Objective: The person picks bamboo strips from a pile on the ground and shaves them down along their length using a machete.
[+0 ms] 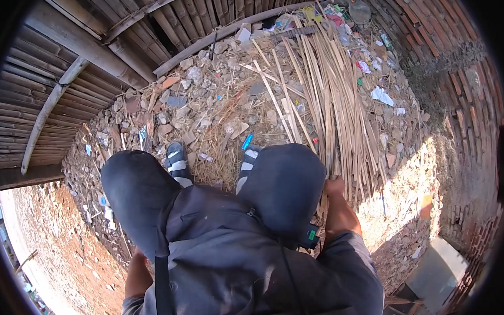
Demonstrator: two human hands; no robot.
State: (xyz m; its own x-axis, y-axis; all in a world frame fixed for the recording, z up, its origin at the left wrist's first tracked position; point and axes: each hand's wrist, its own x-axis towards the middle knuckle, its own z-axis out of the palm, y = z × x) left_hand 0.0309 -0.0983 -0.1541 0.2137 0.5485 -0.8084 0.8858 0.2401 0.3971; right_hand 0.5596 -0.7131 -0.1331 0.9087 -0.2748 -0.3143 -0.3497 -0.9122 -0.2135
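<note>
I look straight down at my own body, crouched with both knees up in dark trousers. My right hand reaches past my right knee and is curled around the near ends of a long pile of split bamboo strips. Only my left forearm shows at the lower left. The left hand itself is hidden behind my left knee. My feet in striped sandals rest on rubble and dry straw.
Broken bricks, stones, straw and plastic litter cover the ground ahead. A bamboo-slat wall runs along the left and back. A curved brick wall closes the right. A grey block sits at the lower right.
</note>
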